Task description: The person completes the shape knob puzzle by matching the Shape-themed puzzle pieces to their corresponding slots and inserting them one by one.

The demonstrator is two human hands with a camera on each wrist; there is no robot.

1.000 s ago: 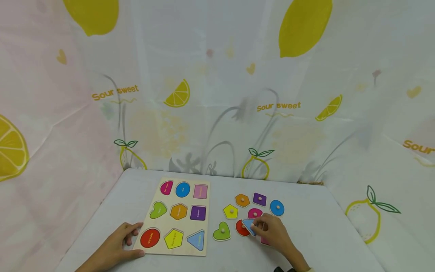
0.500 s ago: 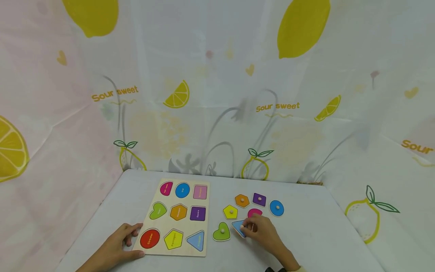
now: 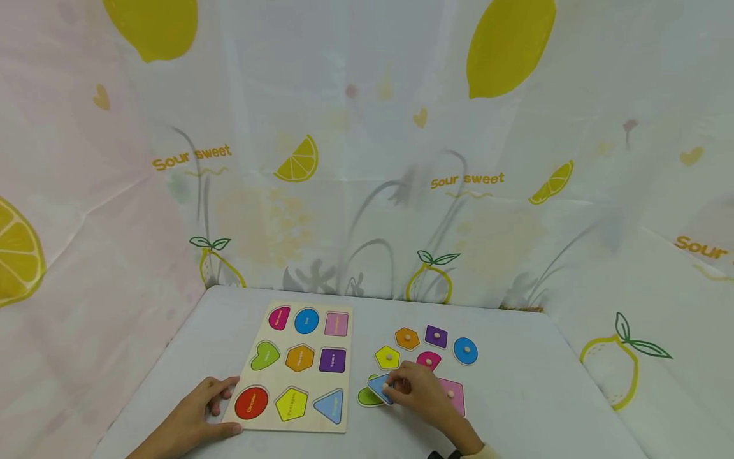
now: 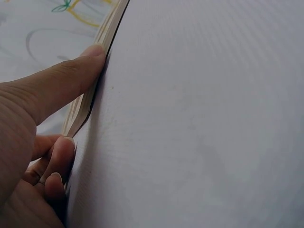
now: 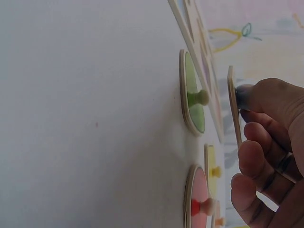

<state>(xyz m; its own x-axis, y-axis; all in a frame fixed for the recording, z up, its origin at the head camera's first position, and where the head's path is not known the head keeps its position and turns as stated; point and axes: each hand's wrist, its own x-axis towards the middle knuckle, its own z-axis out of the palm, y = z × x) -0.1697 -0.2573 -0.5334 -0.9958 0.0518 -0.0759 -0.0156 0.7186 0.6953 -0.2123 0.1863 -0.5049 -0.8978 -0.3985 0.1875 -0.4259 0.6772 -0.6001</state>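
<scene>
A wooden shape puzzle board lies on the white table, with coloured recesses printed with words. My left hand holds its near left corner, thumb against the near edge and the other fingers bent at the left side. My right hand pinches the knob of a light blue triangle puzzle piece, raised off the table and slightly tilted. Beneath it in the head view, a green heart piece is partly covered. A red piece shows in the right wrist view; in the head view my right hand hides it.
Other knobbed pieces lie right of the board: yellow pentagon, orange hexagon, purple square, blue oval, magenta piece and pink piece. A lemon-print curtain stands behind the table.
My right hand has carried the blue triangle piece leftward, from over the red piece to over the green heart, uncovering more of the pink piece. The left hand stays at the board's corner.
</scene>
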